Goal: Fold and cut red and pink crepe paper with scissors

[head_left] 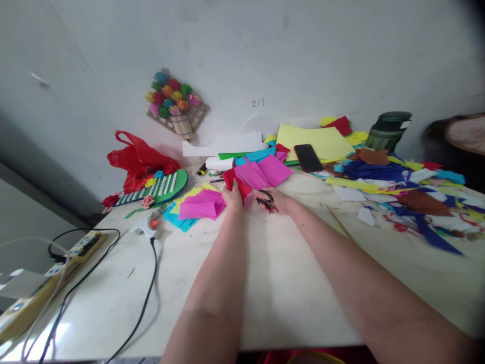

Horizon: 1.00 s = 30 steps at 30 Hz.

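Near the middle of the table, my left hand (232, 196) is closed on a piece of red paper (238, 183). Just to its right, my right hand (276, 200) grips black-handled scissors (264, 198), whose blades point up and left to the red paper. Whether the blades are open is too small to tell. Pink sheets (264, 173) lie right behind both hands. Left of my left hand is a pile of pink (202, 205), yellow and blue paper.
A glue gun (147, 226), its cord and a power strip (71, 255) are on the left, behind them a green board (178, 184) and red bag (136, 156). A phone (308, 158), colored scraps (379, 172) and green bottle (387, 132) stand or lie at right.
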### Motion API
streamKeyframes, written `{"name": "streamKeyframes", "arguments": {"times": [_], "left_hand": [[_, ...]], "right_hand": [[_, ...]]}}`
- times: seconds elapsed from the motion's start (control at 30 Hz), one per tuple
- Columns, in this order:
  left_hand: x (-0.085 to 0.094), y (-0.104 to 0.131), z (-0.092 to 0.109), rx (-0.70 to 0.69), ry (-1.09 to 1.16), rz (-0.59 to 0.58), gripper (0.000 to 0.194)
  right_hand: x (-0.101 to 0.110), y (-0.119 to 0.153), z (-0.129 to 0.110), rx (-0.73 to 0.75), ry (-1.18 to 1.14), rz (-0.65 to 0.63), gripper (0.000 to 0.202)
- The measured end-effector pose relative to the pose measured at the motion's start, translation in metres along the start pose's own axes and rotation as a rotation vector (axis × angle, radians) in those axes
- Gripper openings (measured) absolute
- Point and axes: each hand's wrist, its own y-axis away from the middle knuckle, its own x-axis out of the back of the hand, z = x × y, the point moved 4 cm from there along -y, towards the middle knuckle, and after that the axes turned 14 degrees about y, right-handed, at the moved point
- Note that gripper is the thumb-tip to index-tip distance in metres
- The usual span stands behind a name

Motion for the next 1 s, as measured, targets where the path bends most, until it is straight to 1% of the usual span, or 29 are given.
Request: {"name": "streamKeyframes", "arguments": {"times": [0.2,0.47,0.67,0.83,1.0], "left_hand": [[0.001,-0.001,0.001,-0.024,-0.04,0.004,0.031],[0.002,-0.004,-0.001,-0.051,-0.065,-0.019,0.034],[0.003,-0.006,-0.001,-0.058,-0.073,-0.018,0.035],[0.005,-0.01,-0.003,-0.076,-0.081,-0.021,0.035],[0.005,-0.01,-0.002,-0.055,-0.057,-0.026,0.034]], "right_hand": [[0.0,0.0,-0.001,0.03,0.016,0.035,0.044],[-0.001,0.003,-0.005,-0.003,-0.02,0.052,0.045],[-0.002,0.005,-0.01,0.017,-0.042,0.06,0.04],[-0.002,0.002,-0.007,0.037,-0.049,0.072,0.034],[-0.001,-0.002,-0.001,0.045,-0.053,0.065,0.031]]}}
